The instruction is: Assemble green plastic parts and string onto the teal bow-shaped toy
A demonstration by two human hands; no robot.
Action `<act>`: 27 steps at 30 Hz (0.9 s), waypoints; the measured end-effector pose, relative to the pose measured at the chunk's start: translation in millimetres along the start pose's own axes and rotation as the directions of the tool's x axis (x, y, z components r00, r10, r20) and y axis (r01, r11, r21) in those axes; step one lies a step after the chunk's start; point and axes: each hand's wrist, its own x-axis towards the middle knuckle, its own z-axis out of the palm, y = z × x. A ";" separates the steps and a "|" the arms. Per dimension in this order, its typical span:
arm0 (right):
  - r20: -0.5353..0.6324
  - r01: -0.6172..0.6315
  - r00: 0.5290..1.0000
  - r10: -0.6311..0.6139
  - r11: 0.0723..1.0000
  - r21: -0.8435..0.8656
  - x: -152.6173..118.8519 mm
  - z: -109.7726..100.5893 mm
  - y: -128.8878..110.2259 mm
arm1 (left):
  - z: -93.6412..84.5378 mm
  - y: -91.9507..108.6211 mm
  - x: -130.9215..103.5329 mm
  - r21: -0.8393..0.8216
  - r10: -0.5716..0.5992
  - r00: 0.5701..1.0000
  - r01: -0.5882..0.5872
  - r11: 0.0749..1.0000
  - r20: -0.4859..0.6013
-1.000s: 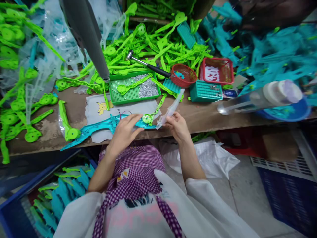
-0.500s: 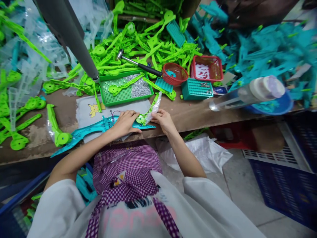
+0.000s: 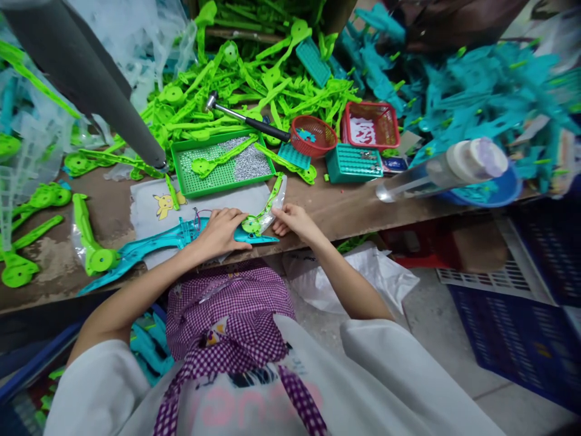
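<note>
**Teal part pinned at the surface edge**

Teal part point(image 3: 149, 245) lies along the near edge of the surface point(image 3: 345, 209), over a grey cloth point(image 3: 149, 197). The left hand point(image 3: 221, 232) presses flat on it, fingers spread, gripping nothing. The right hand point(image 3: 293, 220) pinches a clear sleeve point(image 3: 278, 203) (a green piece point(image 3: 254, 223) sits beside it). A green tray point(image 3: 222, 172) stands just behind.
</note>
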 end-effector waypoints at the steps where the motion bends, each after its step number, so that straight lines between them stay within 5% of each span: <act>1: 0.017 -0.001 1.000 0.001 1.000 -0.031 1.3 -2.3 -1.0 | -0.2 -0.3 -0.7 0.001 0.001 1.000 -0.001 1.000 0.001; 6: -0.056 0.133 0.988 -0.147 0.971 -0.197 9.0 -16.8 -1.0 | -0.6 -1.4 -3.0 0.001 0.003 1.000 -0.003 1.000 0.001; 11: -0.259 0.260 0.899 -0.354 0.906 -0.335 18.0 -31.4 1.1 | -1.2 -1.6 -3.0 -0.006 0.002 1.000 -0.002 1.000 0.001; 17: -0.340 0.329 0.817 -0.465 0.861 -0.387 32.6 -26.0 3.2 | -1.3 -2.5 -0.8 -0.018 -0.004 1.000 0.005 1.000 0.013; 23: -0.403 0.194 0.800 -0.445 0.827 -0.528 30.9 -11.2 -3.2 | 0.0 -3.3 -1.0 -0.029 -0.020 1.000 0.020 0.999 0.001; 27: -0.390 0.220 0.792 -0.470 0.815 -0.536 30.9 -7.8 -4.7 | -1.2 -2.7 -0.7 -0.039 -0.023 1.000 0.023 0.999 0.009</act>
